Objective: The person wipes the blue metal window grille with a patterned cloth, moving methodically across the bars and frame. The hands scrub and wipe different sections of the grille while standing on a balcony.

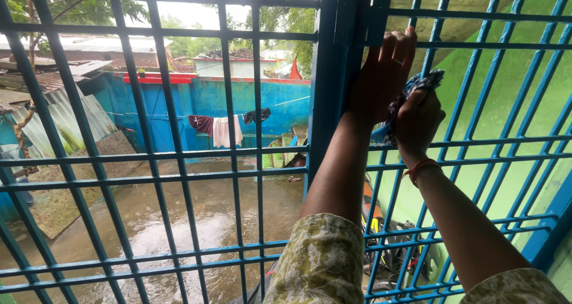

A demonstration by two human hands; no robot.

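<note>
Both my arms reach up to a blue metal window grille. My left hand lies flat against the thick blue corner post, fingers stretched upward, a ring on one finger. My right hand is closed around a crumpled blue patterned cloth, pressed against the bars just right of the left hand. A red thread band circles my right wrist. My sleeves are pale green with a leafy print.
Through the bars lies a wet courtyard with a blue wall, and clothes on a line. Corrugated sheets lean at the left. A green wall shows behind the right grille panel.
</note>
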